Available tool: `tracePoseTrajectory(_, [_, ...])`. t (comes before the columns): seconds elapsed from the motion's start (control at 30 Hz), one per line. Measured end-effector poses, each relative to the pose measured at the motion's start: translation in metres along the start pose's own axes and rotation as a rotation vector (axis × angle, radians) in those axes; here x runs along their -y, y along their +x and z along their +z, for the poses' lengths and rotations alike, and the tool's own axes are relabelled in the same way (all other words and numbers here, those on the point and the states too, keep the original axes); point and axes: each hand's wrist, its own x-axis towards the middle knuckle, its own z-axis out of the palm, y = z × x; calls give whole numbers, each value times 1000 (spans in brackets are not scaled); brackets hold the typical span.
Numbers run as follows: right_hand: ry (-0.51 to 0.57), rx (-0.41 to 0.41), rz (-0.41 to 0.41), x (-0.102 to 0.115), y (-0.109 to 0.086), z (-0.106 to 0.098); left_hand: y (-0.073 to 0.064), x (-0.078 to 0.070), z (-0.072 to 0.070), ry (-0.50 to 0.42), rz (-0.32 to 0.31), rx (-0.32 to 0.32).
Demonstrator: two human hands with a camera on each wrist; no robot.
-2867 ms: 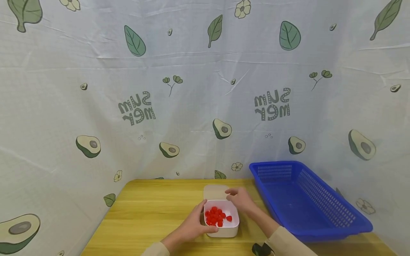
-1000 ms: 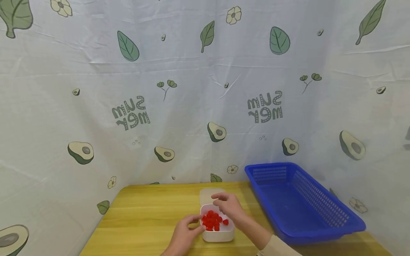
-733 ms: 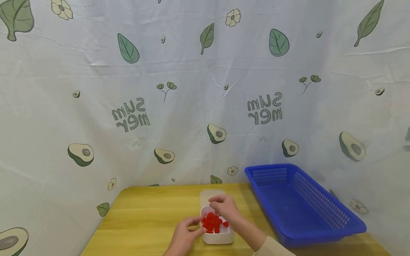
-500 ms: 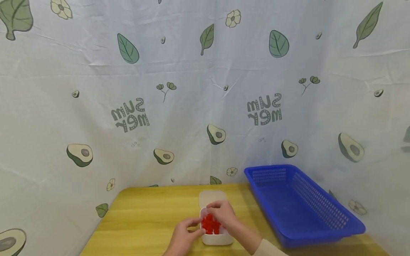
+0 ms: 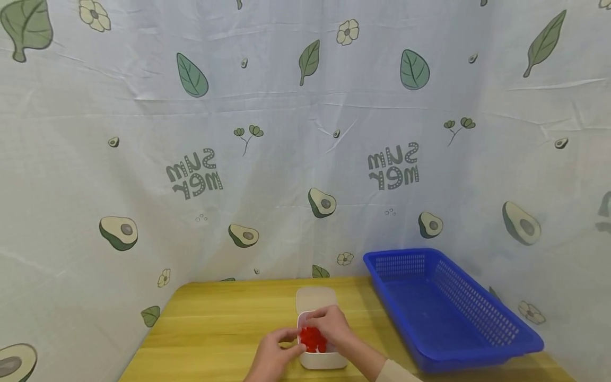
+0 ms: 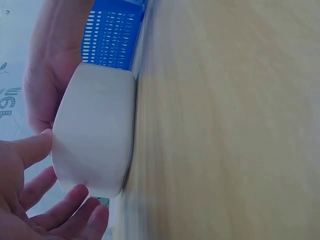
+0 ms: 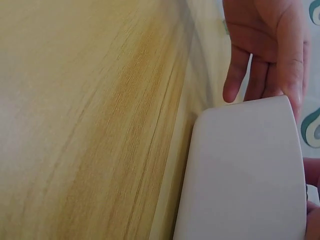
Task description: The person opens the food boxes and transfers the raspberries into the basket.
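A small white box (image 5: 323,362) with rounded corners stands on the wooden table, with several red raspberry-like pieces (image 5: 311,339) inside. My left hand (image 5: 274,353) touches its left side: the thumb rests on the rim near the front corner, the other fingers lie loosely along the wall, as the left wrist view (image 6: 55,195) also shows. My right hand (image 5: 330,324) reaches over the right rim, bent fingers down inside among the red pieces. Those fingertips are hidden behind the box wall in both wrist views, so I cannot tell whether they pinch a piece.
A flat beige lid (image 5: 316,300) lies just behind the box. To the right, a large blue plastic basket (image 5: 441,313) with perforated sides stands along the table (image 5: 215,329). A white curtain (image 5: 281,159) printed with avocados and leaves hangs behind and at the sides.
My right hand has come from above the back right rim down and left into the box, covering more red pieces. My left hand has shifted slightly but stays at the box's left side.
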Motion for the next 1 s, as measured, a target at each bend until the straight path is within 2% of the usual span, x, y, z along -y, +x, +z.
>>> tracePoseTrajectory(0.2, [-16,22,-12,-1,4,-2,3,-5,-2,8,3,2])
tracePoseTrajectory(0.37, [-76,38,5,-1,3,-2,2,-6,-3,27,21,16])
tracePoseTrajectory(0.63, [-149,18,-8,-2,1,-3,5,-6,-1,45,51,25])
tracePoseTrajectory(1.0, [-170,32,-24,-2,-5,3,2,-3,-4,73,39,36])
